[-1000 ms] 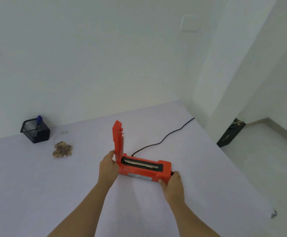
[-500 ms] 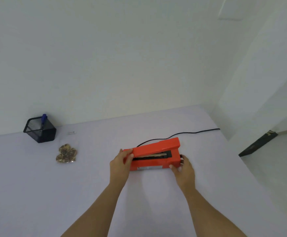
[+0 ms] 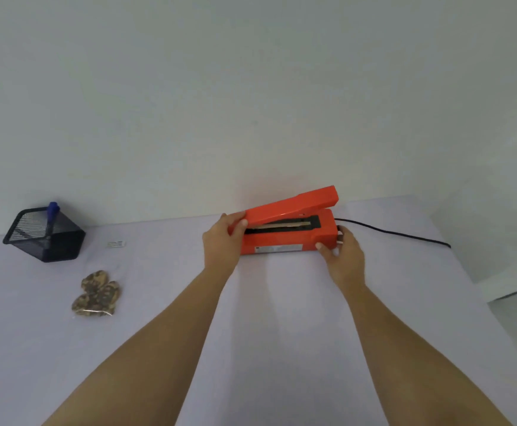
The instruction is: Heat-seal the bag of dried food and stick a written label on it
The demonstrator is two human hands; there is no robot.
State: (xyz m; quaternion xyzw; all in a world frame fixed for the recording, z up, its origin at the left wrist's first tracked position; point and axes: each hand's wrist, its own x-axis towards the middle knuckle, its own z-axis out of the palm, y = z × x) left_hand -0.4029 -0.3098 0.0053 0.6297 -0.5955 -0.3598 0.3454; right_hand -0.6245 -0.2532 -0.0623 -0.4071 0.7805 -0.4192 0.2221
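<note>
Gripping sealer (image 3: pixel 285 238) at both ends; bag (image 3: pixel 96 295) well left of fingers (image 3: pixel 235 221).

Both bare forearms are reaching forward, converging slightly. The left hand (image 3: pixel 222 241) is pinching the free end of the heat sealer (image 3: pixel 285 238) lid, thumb lying on top. The right hand (image 3: pixel 344 256) is gripping the sealer's right end, thumb pressing the front corner.

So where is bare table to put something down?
Free: white table in front of the orange heat sealer; also between the clear bag of dried food and the left hand. Crowded: around the black mesh pen holder.
</note>
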